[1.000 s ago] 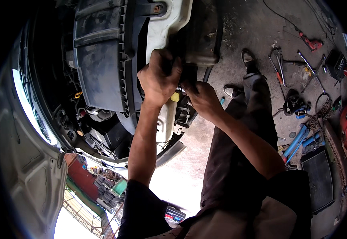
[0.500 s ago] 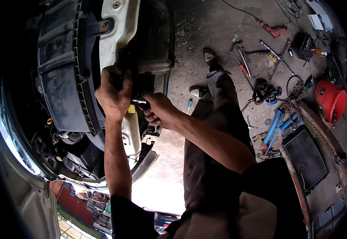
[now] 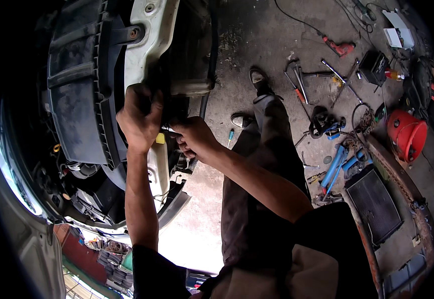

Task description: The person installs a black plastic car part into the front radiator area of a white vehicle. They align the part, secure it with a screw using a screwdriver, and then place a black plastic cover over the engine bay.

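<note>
My left hand (image 3: 139,119) is curled over the inner edge of the white front crossmember (image 3: 163,174) of a car, thumb raised. Its fingertips reach into a dark gap, so whatever they grip is hidden. Just to its right, my right hand (image 3: 195,138) is closed around a tool with a shiny metal end (image 3: 167,129); the rest is covered by the fingers. A small yellow tag (image 3: 160,138) shows on the crossmember between the hands. Left of them lies a large black plastic engine-bay housing (image 3: 75,84).
On the concrete floor lie a screwdriver (image 3: 231,135), a red power drill (image 3: 340,47), a cross wrench (image 3: 344,78) and blue cylindrical tools (image 3: 333,164). Farther right are a red bucket (image 3: 405,134), a radiator (image 3: 375,205), a rusty curved bar (image 3: 401,172) and a black battery (image 3: 375,68).
The view has shifted slightly. My right hand has turned a little, and less of the shiny metal shows beside it. My left hand keeps its place on the crossmember.
</note>
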A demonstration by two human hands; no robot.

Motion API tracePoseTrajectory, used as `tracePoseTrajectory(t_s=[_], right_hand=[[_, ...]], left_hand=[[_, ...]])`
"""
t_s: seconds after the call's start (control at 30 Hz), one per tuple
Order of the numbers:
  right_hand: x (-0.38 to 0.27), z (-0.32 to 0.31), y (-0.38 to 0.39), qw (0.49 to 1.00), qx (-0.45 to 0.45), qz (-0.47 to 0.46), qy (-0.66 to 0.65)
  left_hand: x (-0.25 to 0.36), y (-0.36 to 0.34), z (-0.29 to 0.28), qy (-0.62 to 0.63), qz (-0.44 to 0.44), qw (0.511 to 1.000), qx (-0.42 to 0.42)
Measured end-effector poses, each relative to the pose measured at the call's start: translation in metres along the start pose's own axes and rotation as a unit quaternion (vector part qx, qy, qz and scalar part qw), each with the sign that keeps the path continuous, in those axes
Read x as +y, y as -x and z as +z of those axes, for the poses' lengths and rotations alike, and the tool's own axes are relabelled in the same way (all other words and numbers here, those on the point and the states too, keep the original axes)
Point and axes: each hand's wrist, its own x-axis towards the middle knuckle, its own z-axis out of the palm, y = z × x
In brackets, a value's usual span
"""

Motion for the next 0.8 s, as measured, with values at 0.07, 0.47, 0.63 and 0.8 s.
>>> tracePoseTrajectory(t_s=[0.07,0.47,0.63,0.8], right_hand=[[-0.005,-0.008,-0.001,0.987,-0.047,0.088,-0.123],[0.016,-0.003,-0.009,0.909,0.065,-0.243,0.333],[-0.004,-0.006,-0.008,0.994,-0.081,0.032,-0.065],[0.016,0.004,0.0,0.698,0.187,-0.476,0.502]], left_hand=[[0.001,0.0,0.003,0.011,0.001,1.0,-0.001],[0.001,0.004,-0.002,0.041,-0.035,0.998,-0.027],[-0.002,0.003,0.003,0.076,-0.02,0.997,-0.016],[-0.002,0.001,0.004,0.09,-0.028,0.995,-0.013]])
